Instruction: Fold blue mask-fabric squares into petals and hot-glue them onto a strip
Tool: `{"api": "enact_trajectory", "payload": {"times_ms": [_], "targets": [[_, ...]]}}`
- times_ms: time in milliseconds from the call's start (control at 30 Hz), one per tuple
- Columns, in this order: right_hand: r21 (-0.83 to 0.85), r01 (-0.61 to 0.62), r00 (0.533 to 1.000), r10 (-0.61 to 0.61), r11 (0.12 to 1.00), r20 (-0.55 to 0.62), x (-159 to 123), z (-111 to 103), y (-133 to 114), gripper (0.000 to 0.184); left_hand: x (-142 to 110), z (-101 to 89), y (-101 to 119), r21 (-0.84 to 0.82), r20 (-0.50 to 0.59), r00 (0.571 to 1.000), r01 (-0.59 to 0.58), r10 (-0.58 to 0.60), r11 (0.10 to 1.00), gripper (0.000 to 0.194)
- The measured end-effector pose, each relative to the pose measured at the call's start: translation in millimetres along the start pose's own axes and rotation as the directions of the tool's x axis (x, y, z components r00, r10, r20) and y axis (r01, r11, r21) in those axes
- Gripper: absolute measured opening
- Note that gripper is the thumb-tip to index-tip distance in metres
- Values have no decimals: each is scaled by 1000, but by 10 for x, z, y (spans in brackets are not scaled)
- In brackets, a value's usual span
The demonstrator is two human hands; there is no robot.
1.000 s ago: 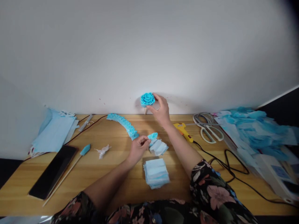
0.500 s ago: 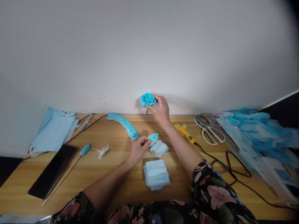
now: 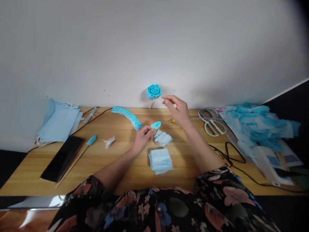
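Between the thumb and fingers of my left hand (image 3: 143,138) is a small folded blue petal (image 3: 156,125). My right hand (image 3: 177,110) is in the air with its fingers apart and nothing in them. Just left of its fingertips, a blue fabric rose (image 3: 154,91) stands upright on a thin stick by the wall. A curved row of folded blue petals (image 3: 126,115) lies behind my left hand. Loose pale blue pieces (image 3: 163,138) lie near the held petal, and a stack of cut squares (image 3: 161,161) sits closer to me. My right hand mostly hides the yellow glue gun (image 3: 172,121).
Face masks (image 3: 59,120), a black phone (image 3: 62,158), a stick with a blue tip (image 3: 74,162) and a crumpled white scrap (image 3: 109,141) are on the left. Scissors (image 3: 214,127), a black cable (image 3: 251,180), a blue fabric heap (image 3: 256,124) and a white power strip (image 3: 270,164) occupy the right.
My right hand has let go of the rose and moved right, away from it. The rose stays standing by the wall. My left hand still pinches the petal. The view has tilted slightly.
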State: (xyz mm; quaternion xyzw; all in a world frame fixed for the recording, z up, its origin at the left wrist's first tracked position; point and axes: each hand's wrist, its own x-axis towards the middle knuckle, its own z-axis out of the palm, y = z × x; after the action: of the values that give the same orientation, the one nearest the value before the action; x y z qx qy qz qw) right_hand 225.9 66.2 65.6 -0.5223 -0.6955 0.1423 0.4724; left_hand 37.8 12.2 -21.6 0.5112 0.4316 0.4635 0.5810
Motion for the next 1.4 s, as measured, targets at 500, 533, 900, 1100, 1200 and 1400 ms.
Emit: {"api": "enact_trajectory", "payload": {"times_ms": [500, 533, 900, 1100, 1200, 1400], "targets": [[-56, -137, 938, 147, 989, 313, -424, -42, -189, 25, 60, -191, 356, 25, 6, 995, -102, 102, 994, 23], [-23, -139, 943, 140, 990, 301, -418, -37, -225, 25, 80, -262, 437, 41, 31, 996, -85, 84, 995, 21], [-50, -234, 787, 219, 971, 577, -684, 367, -234, 19, -47, -1243, 976, 216, -61, 989, -116, 132, 969, 18], [-459, 139, 798, 175, 878, 577, -813, 506, -201, 33, -74, -1196, 815, 235, -53, 997, -46, 60, 971, 14], [-459, 201, 819, 108, 865, 563, -823, 447, -220, 37, -64, -1147, 804, 239, -11, 997, -67, 72, 969, 15], [-463, 130, 877, 116, 877, 466, -727, 307, -154, 39, 99, -1014, 768, 254, 14, 995, -97, 97, 962, 19]]}}
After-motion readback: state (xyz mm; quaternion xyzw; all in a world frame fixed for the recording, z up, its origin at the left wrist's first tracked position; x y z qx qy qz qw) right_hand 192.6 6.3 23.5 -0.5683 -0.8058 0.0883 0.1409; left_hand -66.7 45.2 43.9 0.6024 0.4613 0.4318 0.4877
